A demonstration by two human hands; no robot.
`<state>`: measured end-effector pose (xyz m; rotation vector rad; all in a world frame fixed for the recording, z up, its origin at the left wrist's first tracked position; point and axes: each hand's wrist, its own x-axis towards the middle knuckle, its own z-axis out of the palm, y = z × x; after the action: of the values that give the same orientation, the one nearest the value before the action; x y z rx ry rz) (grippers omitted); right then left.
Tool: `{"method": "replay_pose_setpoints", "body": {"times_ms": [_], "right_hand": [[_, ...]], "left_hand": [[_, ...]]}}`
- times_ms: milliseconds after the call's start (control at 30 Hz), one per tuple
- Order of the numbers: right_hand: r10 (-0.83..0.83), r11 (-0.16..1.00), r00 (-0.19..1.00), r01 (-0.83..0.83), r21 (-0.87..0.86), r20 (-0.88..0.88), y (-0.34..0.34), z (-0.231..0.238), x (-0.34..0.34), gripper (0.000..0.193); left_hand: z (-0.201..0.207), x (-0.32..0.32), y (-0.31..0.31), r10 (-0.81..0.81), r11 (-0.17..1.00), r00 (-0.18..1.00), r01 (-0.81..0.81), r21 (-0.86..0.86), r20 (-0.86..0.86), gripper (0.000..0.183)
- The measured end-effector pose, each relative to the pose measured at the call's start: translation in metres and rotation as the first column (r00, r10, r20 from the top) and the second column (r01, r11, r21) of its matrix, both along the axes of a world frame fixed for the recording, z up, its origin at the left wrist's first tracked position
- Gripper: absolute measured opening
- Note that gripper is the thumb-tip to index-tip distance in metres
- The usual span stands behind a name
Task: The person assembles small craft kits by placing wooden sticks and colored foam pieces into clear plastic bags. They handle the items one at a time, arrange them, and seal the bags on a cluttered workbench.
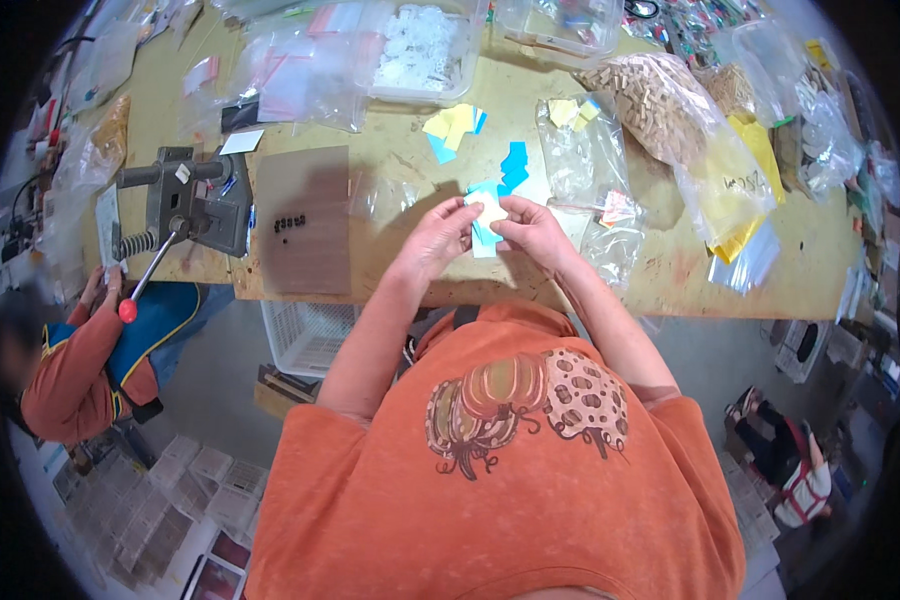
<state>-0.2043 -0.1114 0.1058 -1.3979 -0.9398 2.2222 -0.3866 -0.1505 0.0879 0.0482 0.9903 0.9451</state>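
Just past the table's front edge, my left hand (435,238) and my right hand (537,234) meet over a few light blue and pale yellow paper slips (487,213). The fingers of both are pinched on the slips, which overlap and hang slightly apart at the ends. Right behind them lie several bright blue slips (514,168). A loose pile of yellow slips (457,122) with some blue ones rests farther back. To the right of my hands, a clear plastic bag (582,165) carries a few more yellow slips (567,113).
Left of me, a brown sheet (320,250) bears small black parts (290,221) beside a grey lever press (200,215) with a red knob. A bag of small wooden pieces (655,105) sits back right; plastic tubs (425,95) stand behind. A co-worker (80,370) works at left.
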Motion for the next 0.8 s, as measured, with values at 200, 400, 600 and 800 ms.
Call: {"method": "replay_pose_setpoints", "body": {"times_ms": [200, 400, 600, 800], "right_hand": [[0.046, 0.997, 0.996, -0.05, 0.051, 0.075, -0.011, 0.004, -0.032, 0.037], [0.047, 0.987, 0.995, -0.059, 0.15, 0.085, -0.021, -0.002, -0.049, 0.029], [-0.09, 0.996, 0.995, 0.09, -0.03, -0.029, -0.017, 0.003, -0.058, 0.021], [-0.122, 0.983, 0.981, 0.098, -0.158, -0.152, -0.006, -0.007, -0.058, 0.019]], "left_hand": [[0.009, -0.049, 0.006, -0.22, 0.962, 0.954, 0.247, 0.117, -0.205, 0.022], [0.003, -0.071, 0.005, -0.269, 0.956, 0.938, 0.287, 0.059, -0.22, 0.021], [0.004, -0.081, 0.005, -0.212, 0.974, 0.975, 0.217, 0.061, -0.068, 0.023], [0.013, -0.085, 0.007, -0.145, 0.984, 0.989, 0.145, 0.099, -0.014, 0.024]]}}
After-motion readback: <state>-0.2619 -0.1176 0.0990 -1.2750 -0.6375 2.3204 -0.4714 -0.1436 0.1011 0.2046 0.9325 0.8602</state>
